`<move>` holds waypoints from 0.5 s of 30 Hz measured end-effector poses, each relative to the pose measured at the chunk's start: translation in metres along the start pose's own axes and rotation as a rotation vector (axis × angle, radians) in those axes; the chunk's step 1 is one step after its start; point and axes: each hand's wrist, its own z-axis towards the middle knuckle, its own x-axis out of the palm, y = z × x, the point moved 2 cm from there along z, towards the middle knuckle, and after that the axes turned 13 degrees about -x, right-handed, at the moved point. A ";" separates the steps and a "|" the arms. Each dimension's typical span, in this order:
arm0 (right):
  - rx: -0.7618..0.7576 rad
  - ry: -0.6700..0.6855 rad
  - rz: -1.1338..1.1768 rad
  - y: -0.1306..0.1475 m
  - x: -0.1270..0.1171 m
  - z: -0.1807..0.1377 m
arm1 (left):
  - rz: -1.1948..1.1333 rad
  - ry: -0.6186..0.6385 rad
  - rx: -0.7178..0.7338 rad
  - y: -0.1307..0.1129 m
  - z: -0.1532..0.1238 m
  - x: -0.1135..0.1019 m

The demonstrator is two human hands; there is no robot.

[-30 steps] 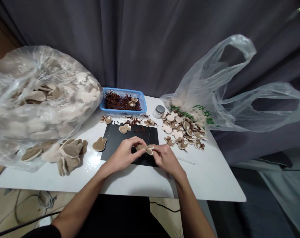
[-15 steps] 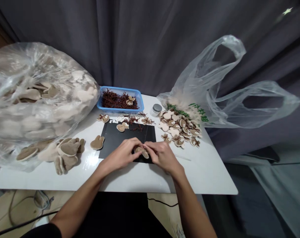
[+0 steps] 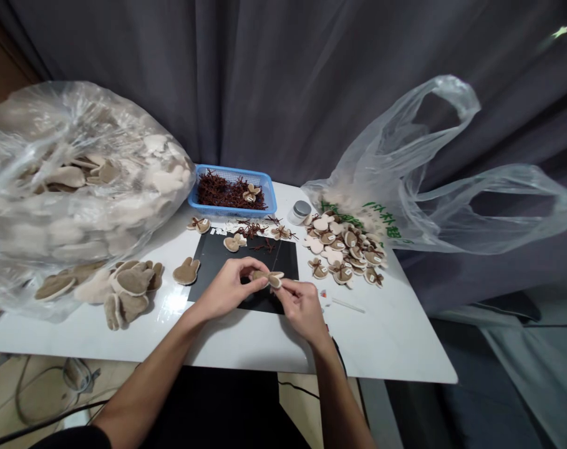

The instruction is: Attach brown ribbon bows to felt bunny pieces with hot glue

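Since half a second ago the right hand (image 3: 302,304) has drawn back toward the table (image 3: 395,337) edge, baring the tan bunny piece (image 3: 267,275), held just above the black mat (image 3: 213,262); left hand (image 3: 227,288) grip clamped on one end, right fingertips pinching the other.

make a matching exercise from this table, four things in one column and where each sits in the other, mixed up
Things:
1. blue basket
2. grey-lidded jar
3. black mat
4. bunny-shaped piece

Places:
a. pinched between the left hand and the right hand
b. at the back of the table, holding brown ties
c. lying flat beneath both hands
d. just right of the basket

Pairs: 1-b, 2-d, 3-c, 4-a
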 end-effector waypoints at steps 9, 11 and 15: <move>-0.318 0.026 -0.433 0.036 -0.002 -0.002 | 0.146 -0.045 0.020 0.004 0.005 0.004; -0.310 0.101 -0.473 0.038 -0.011 0.006 | 0.228 -0.048 0.032 0.001 0.004 0.004; -0.260 0.280 -0.450 0.037 -0.024 0.025 | 0.318 -0.001 0.038 -0.002 0.003 0.005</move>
